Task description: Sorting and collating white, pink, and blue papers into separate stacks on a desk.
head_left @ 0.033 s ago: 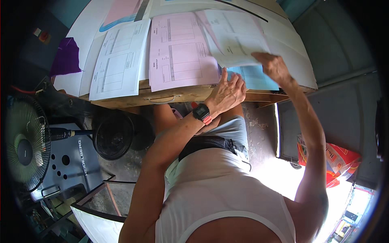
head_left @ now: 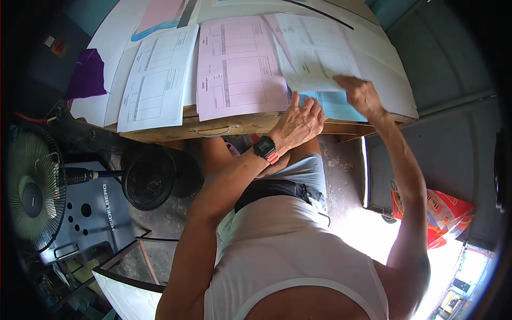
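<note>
My right hand (head_left: 364,97) pinches the near right corner of the white sheet (head_left: 319,57), which stretches lengthwise away and leftward over the blue paper (head_left: 339,108) (whether my left hand (head_left: 298,120) grips anything, I can't tell).

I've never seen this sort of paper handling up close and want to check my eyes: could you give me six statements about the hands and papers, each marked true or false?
1. The right hand grips a corner of a pale sheet. True.
2. Both wrists are bare. False: a dark watch is on the left wrist.
3. Blue paper shows past the pale sheet's near edge. True.
4. Every paper here is pink. False: whitish forms lie at the left, and there is the blue paper too.
5. Pink forms lie to the right of the whitish forms. True.
6. Only one hand is near the papers. False: the left hand is also there, beside the blue paper.
</note>
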Motion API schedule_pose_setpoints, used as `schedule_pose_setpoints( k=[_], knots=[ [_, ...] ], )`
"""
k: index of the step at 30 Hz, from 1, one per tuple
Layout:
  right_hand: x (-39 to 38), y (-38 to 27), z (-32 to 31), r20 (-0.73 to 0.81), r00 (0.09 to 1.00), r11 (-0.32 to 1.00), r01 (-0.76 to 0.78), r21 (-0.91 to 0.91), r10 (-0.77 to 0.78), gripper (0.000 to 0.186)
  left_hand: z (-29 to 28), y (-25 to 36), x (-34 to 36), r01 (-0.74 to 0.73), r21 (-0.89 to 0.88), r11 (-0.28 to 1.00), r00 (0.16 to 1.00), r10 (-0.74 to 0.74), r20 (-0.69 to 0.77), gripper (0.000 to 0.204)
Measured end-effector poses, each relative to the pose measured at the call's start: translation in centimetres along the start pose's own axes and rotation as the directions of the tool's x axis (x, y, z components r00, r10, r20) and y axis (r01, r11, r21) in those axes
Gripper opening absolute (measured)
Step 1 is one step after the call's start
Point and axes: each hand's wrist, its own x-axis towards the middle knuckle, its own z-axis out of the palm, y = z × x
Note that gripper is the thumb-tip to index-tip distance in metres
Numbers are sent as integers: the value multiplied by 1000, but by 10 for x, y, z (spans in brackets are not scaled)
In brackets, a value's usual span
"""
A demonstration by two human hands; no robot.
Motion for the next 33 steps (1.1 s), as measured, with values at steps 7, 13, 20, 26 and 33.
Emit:
schedule_pose_setpoints(
  k=[7,13,20,26,33],
  knots=[
    [-13,-71,-30,178,978,979,-137,154,110,48,-9,-17,-8,85,-92,992,996,-82,35,27],
    [-30,-78,-31,231,964,992,-128,-16,128,56,-56,-60,-61,207,-136,969,948,-233,-215,29],
    [-12,-66,-39,193,976,991,-118,62,104,43,-169,-165,-213,515,277,811,843,-537,5,36],
    [6,-44,-46,320,860,839,-482,250,398,17,-179,-206,-257,443,274,853,889,-458,-13,13],
    [-2,-1,-36,106,831,753,-543,373,546,30,-141,-189,-168,512,-68,856,825,-512,-241,32]
  ],
)
